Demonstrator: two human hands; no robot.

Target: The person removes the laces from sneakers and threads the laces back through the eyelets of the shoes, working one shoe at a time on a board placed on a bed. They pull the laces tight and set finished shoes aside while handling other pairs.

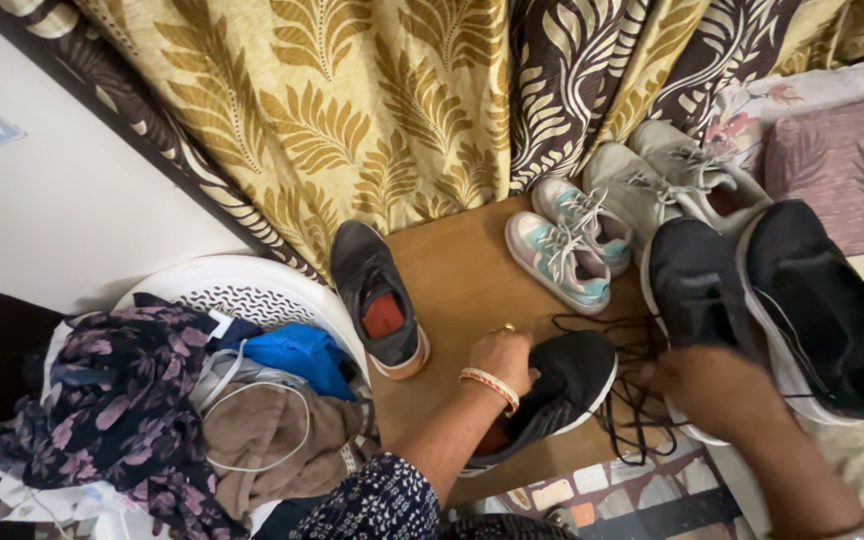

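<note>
Nearest the camera, a black sneaker with a white sole (pixel 552 390) lies on the wooden counter (pixel 462 280) between the 2 hands. The left hand (pixel 502 360) is closed on its heel end, thumb and fingers pinching the collar, with a bangle on the wrist. The right hand (pixel 697 385) is blurred; it rests just beyond the toe, among the loose black laces (pixel 624 400) that trail off the shoe, and whether its fingers are closed on a lace cannot be told.

For the lacing to go well, the shoe is best kept pinned flat by the left hand, so that the eyelets face up, while 1 lace end at a time is drawn out by the right hand. The tangle of laces at the counter edge would be better straightened first, since loops could snag.

To the left of the left hand, a grey sneaker with a red insole (pixel 380 300) stands alone, and beside it a white laundry basket (pixel 252 285) is heaped with clothes. Beyond the right hand lie 2 black shoes (pixel 752 300). Farther off, a small pair of grey and teal sneakers (pixel 567 245) and a pair of grey sneakers (pixel 657 175) are set against the leaf-patterned curtain (pixel 372 110).
</note>
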